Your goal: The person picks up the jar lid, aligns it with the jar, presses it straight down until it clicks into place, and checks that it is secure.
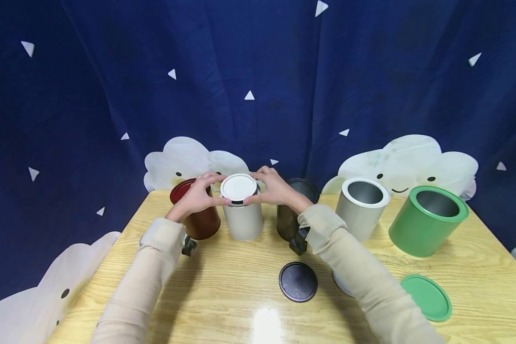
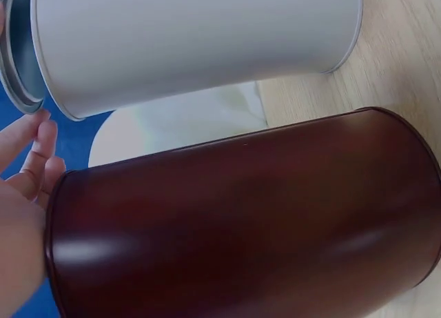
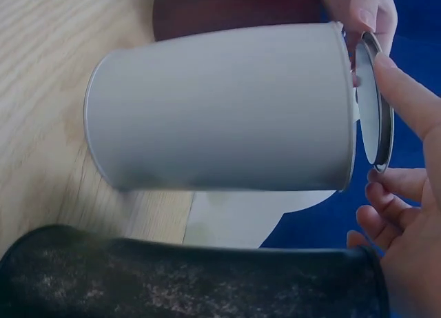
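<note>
A white can (image 1: pixel 242 220) stands upright in the middle of the wooden table (image 1: pixel 223 306). Its white lid (image 1: pixel 238 187) sits at the can's mouth, slightly off the rim, with a gap showing in the right wrist view between lid (image 3: pixel 375 104) and can (image 3: pixel 220 107). My left hand (image 1: pixel 218 190) pinches the lid's left edge and my right hand (image 1: pixel 254 188) pinches its right edge. In the left wrist view my fingertips (image 2: pixel 34 149) lie by the lid (image 2: pixel 17 63) and white can (image 2: pixel 193 42).
A lidded red can (image 1: pixel 199 222) stands left of the white one, an open dark can (image 1: pixel 290 217) right of it. Further right are an open grey can (image 1: pixel 361 205) and a green can (image 1: pixel 427 220). A black lid (image 1: pixel 298 281) and a green lid (image 1: pixel 426 296) lie near the front.
</note>
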A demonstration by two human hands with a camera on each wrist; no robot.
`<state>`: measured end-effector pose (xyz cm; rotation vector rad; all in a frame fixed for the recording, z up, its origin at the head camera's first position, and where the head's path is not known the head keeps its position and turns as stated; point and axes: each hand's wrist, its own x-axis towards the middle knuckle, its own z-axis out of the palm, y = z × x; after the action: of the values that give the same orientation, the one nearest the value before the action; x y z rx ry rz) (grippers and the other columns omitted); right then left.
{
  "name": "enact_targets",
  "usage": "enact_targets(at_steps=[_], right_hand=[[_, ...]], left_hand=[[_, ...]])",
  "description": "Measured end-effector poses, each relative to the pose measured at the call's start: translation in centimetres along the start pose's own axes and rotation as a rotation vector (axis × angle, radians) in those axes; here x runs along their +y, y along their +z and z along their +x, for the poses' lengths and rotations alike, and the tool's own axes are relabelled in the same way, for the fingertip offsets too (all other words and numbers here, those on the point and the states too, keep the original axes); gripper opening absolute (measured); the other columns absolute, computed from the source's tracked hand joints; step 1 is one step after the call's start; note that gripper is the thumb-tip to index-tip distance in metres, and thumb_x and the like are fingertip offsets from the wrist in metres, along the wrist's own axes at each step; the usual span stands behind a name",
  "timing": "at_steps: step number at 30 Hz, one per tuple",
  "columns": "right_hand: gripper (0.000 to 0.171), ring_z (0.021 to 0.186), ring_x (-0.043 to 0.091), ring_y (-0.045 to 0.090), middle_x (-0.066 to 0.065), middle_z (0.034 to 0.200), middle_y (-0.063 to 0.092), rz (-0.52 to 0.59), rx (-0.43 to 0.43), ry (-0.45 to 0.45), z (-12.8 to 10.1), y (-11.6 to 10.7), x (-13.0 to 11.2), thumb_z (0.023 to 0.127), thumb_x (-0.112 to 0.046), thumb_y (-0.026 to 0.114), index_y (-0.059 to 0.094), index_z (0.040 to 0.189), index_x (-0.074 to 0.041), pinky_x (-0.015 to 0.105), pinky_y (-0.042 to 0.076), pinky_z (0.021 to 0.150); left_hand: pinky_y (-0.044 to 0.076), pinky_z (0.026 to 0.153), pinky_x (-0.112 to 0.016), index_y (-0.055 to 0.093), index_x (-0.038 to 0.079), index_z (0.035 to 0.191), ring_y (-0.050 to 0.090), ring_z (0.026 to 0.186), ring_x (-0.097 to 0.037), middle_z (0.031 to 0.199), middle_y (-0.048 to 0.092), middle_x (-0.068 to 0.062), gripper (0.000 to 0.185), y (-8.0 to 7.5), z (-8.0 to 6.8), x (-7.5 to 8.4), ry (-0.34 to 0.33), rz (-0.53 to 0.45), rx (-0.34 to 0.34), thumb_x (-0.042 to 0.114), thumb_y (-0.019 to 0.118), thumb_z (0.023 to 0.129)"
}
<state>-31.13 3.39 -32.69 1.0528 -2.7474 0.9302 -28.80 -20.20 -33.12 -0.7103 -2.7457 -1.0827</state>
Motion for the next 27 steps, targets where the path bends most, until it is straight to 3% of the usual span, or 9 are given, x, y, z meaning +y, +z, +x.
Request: enact_targets(at_steps=[8,18,27], right_hand=[[0.078,0.104,0.028,0.041,0.015,0.113,0.048,-0.113,-0.051,0.029,0.73,0.38,0.15,0.067,-0.041,0.078,0.05,0.128,-0.001,0.04,0.033,0.087],[0.074,0.107,0.027,0.039,0.015,0.118,0.047,-0.149,-0.107,0.064,0.56,0.39,0.36,0.071,-0.045,0.073,0.051,0.128,-0.003,0.041,0.032,0.087],[0.064,0.104,0.027,0.04,0.014,0.114,0.048,-0.121,-0.061,0.03,0.35,0.32,0.62,0.074,-0.04,0.072,0.056,0.124,-0.003,0.041,0.034,0.086]], left_hand=[[0.025,0.095,-0.056,0.055,0.001,0.123,0.033,0.117,-0.034,0.125,0.048,-0.017,0.066,-0.11,0.29,-0.13,-0.054,0.087,-0.052,0.028,0.079,0.068],[0.03,0.095,-0.052,0.055,0.001,0.123,0.035,0.115,-0.032,0.122,0.05,-0.015,0.065,-0.24,0.89,-0.38,-0.084,0.094,-0.135,0.029,0.078,0.069],[0.032,0.092,-0.049,0.058,0.006,0.122,0.037,0.111,-0.03,0.116,0.054,-0.013,0.06,0.01,0.99,-0.46,-0.084,0.102,-0.106,0.029,0.078,0.07]])
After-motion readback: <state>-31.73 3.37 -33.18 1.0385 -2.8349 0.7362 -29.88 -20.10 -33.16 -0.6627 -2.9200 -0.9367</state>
